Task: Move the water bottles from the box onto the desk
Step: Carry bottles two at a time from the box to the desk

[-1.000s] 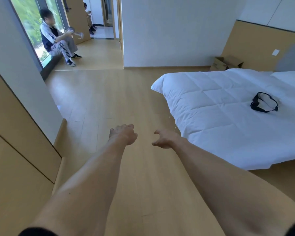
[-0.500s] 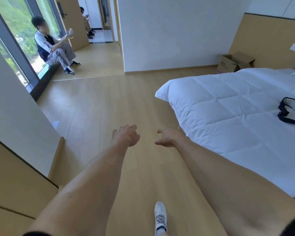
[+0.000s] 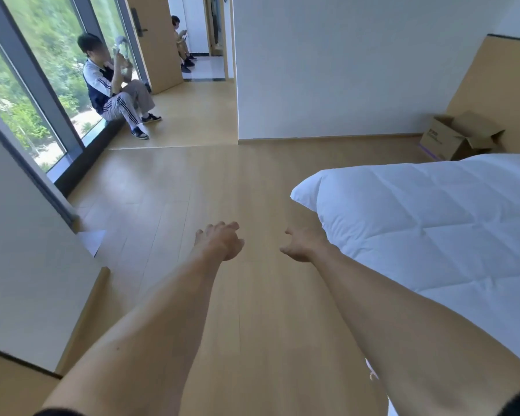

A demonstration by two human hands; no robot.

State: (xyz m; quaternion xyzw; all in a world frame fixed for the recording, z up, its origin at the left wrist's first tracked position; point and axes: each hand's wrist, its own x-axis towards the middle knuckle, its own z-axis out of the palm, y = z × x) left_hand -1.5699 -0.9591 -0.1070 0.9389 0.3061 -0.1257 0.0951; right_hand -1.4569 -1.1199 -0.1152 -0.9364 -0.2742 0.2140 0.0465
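An open cardboard box (image 3: 451, 139) stands on the floor at the far right, against the wooden wall panel behind the bed; its inside is hidden from here. No water bottles and no desk are in view. My left hand (image 3: 219, 241) and my right hand (image 3: 303, 244) reach forward side by side over the wooden floor, both empty with loosely curled fingers. The box is far ahead and to the right of both hands.
A bed with a white quilt (image 3: 433, 223) fills the right side. A person (image 3: 114, 88) sits on the window ledge at the far left, and another person (image 3: 182, 43) sits in the doorway. A white wall corner (image 3: 27, 250) juts in on the left.
The view has moved forward and turned left; the box now looks larger and sits further right. The black item on the bed has left the view. Both hands stay empty.
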